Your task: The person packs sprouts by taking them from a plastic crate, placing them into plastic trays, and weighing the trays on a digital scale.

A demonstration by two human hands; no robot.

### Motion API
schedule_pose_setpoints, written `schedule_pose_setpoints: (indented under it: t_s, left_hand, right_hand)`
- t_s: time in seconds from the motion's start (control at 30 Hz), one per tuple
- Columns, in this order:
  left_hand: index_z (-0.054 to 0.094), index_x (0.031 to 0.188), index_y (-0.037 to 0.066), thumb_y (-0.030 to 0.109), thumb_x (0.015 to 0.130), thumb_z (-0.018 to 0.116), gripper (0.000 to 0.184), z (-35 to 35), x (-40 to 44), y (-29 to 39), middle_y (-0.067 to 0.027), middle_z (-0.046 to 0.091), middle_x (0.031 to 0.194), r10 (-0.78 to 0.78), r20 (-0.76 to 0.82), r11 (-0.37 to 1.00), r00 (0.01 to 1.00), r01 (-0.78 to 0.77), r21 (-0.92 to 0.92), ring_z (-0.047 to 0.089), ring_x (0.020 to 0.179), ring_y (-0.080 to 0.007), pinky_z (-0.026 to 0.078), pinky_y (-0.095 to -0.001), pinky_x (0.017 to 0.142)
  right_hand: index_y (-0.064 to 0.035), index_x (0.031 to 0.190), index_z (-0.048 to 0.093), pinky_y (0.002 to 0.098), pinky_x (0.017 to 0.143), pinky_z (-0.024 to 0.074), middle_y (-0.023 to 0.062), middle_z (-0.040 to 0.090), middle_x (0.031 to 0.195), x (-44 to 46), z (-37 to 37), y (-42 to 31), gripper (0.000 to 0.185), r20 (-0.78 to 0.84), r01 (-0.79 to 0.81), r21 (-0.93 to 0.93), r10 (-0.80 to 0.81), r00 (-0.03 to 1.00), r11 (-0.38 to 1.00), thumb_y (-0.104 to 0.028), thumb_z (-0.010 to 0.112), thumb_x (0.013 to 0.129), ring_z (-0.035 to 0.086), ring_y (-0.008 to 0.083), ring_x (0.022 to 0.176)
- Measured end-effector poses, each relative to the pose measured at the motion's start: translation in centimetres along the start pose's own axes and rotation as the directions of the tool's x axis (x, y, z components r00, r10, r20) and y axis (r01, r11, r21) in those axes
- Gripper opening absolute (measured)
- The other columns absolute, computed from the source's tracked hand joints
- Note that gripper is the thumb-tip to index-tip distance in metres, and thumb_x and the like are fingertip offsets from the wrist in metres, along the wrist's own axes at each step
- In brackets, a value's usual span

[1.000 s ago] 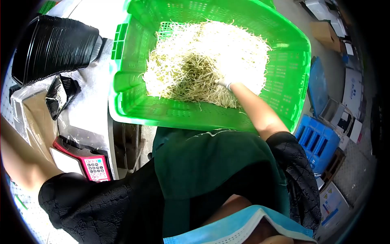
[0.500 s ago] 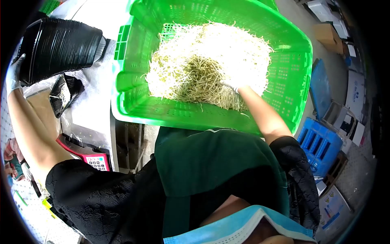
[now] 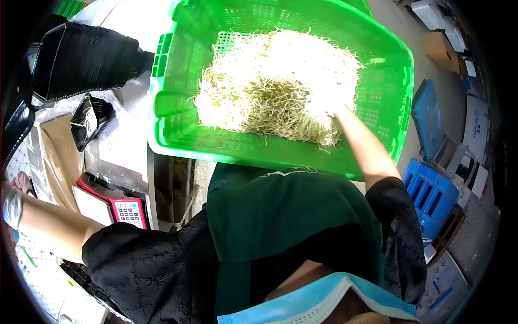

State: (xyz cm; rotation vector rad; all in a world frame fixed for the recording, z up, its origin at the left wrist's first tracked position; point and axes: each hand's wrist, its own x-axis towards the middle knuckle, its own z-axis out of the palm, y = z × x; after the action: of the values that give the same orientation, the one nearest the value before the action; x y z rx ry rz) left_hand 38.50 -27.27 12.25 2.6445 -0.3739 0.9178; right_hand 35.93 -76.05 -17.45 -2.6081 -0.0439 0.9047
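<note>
My gloved left hand (image 3: 12, 208) is at the far left edge, its fingers cut off by the view's border. Just above it, a single black plastic tray (image 3: 17, 127) stands away from the stack, apparently in its grip. The nested stack of black trays (image 3: 86, 62) lies on its side on the table. My gloved right hand (image 3: 325, 106) reaches into bean sprouts (image 3: 275, 105) heaped in a green crate (image 3: 181, 148). Glare and sprouts hide its fingers. Another black tray (image 3: 90, 121), with some sprouts in it, sits below the stack.
A red scale (image 3: 116, 202) with a keypad stands on the table left of my body. On the floor to the right are a blue plastic crate (image 3: 429, 191), a blue panel (image 3: 429, 121) and a cardboard box (image 3: 441, 49).
My left hand has moved from the stack's outer end down toward my body, and one black tray has come off the stack. My right hand has shifted slightly right within the sprouts.
</note>
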Motion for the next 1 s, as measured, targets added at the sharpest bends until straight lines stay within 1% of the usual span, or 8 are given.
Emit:
schedule_pose_setpoints:
  t_s: [0.27,0.37,0.47,0.53,0.6,0.7,0.83,1.0]
  left_hand:
    - [0.064,0.096,0.003,-0.003,0.071,0.054,0.028,7.0,-3.7,8.5,-0.0175,0.064,0.107,0.044,0.203,0.851,0.978,0.070,-0.520,0.063,0.096,-0.0266,0.049,-0.0338,0.088]
    - [0.061,0.108,0.001,0.006,0.064,0.061,0.044,14.0,-5.9,12.7,-0.0126,0.065,0.104,-0.255,0.782,-0.226,0.569,0.751,-0.621,0.062,0.093,-0.0199,0.048,-0.0289,0.087]
    - [0.054,0.118,-0.006,0.013,0.061,0.063,0.061,19.2,-7.9,11.5,-0.0125,0.062,0.107,-0.209,0.784,-0.120,0.585,0.780,-0.614,0.060,0.095,-0.0196,0.050,-0.0282,0.082]
    - [0.051,0.108,-0.005,0.007,0.065,0.058,0.045,21.0,-7.8,15.4,-0.0205,0.055,0.106,-0.360,0.446,0.582,0.820,0.571,-0.579,0.056,0.097,-0.0324,0.047,-0.0349,0.084]
    - [0.050,0.095,-0.002,0.006,0.065,0.056,0.031,20.7,-6.1,21.2,-0.0227,0.046,0.098,-0.070,0.237,0.874,0.969,0.174,-0.453,0.052,0.086,-0.0399,0.046,-0.0445,0.080]
    - [0.040,0.122,-0.002,0.017,0.064,0.062,0.065,22.9,-7.5,26.2,-0.0264,0.043,0.118,-0.114,0.540,0.914,0.834,0.300,-0.271,0.050,0.104,-0.0398,0.044,-0.0438,0.088]
    - [0.039,0.125,-0.003,0.009,0.062,0.064,0.069,26.5,-10.7,26.3,-0.0182,0.045,0.122,-0.386,0.482,-0.024,0.787,0.513,-0.858,0.047,0.113,-0.0296,0.041,-0.0375,0.095]
    - [0.034,0.135,0.000,-0.004,0.070,0.053,0.068,18.9,-11.9,21.7,-0.0133,0.042,0.130,-0.632,0.361,-0.251,0.686,0.260,-0.933,0.042,0.121,-0.0227,0.036,-0.0317,0.102]
  right_hand:
    - [-0.0069,0.130,0.047,0.0389,0.101,0.0346,0.0183,0.050,0.127,0.8,1.7,-0.2,0.062,-0.047,-0.010,-0.130,0.004,0.999,0.992,-0.035,0.063,0.077,0.045,0.0324,0.117]
    - [-0.0067,0.128,0.049,0.0388,0.100,0.0368,0.0187,0.052,0.125,-0.5,-1.3,2.4,0.063,-0.145,0.048,-0.049,-0.055,0.988,0.998,-0.036,0.065,0.075,0.048,0.0326,0.115]
    - [-0.0065,0.126,0.051,0.0386,0.098,0.0389,0.0190,0.055,0.122,-2.1,-4.8,4.3,0.063,-0.277,0.227,0.118,-0.187,0.942,0.967,-0.037,0.067,0.073,0.050,0.0327,0.112]
    - [-0.0067,0.125,0.053,0.0399,0.094,0.0416,0.0182,0.058,0.117,-2.5,-6.4,3.7,0.062,-0.346,0.614,0.340,-0.512,0.786,0.712,-0.034,0.067,0.072,0.053,0.0332,0.107]
    - [-0.0077,0.112,0.060,0.0434,0.080,0.0466,0.0160,0.063,0.099,-6.7,-10.3,-2.3,0.044,-0.270,0.374,-0.511,-0.557,0.785,0.774,-0.026,0.065,0.072,0.058,0.0324,0.091]
    - [-0.0076,0.095,0.062,0.0443,0.073,0.0474,0.0159,0.063,0.089,-5.0,-11.7,-6.3,0.024,-0.302,0.038,-0.718,-0.360,0.883,0.695,-0.020,0.060,0.074,0.060,0.0315,0.087]
    - [-0.0082,0.082,0.060,0.0411,0.066,0.0480,0.0140,0.064,0.080,-5.7,-12.7,-12.6,0.014,-0.401,0.158,-0.687,-0.551,0.732,0.709,-0.020,0.054,0.077,0.063,0.0294,0.076]
    - [-0.0102,0.081,0.061,0.0394,0.065,0.0496,0.0100,0.064,0.078,-7.1,-10.3,-21.3,0.038,-0.398,0.506,-0.591,-0.773,0.494,0.628,-0.043,0.067,0.062,0.063,0.0276,0.073]
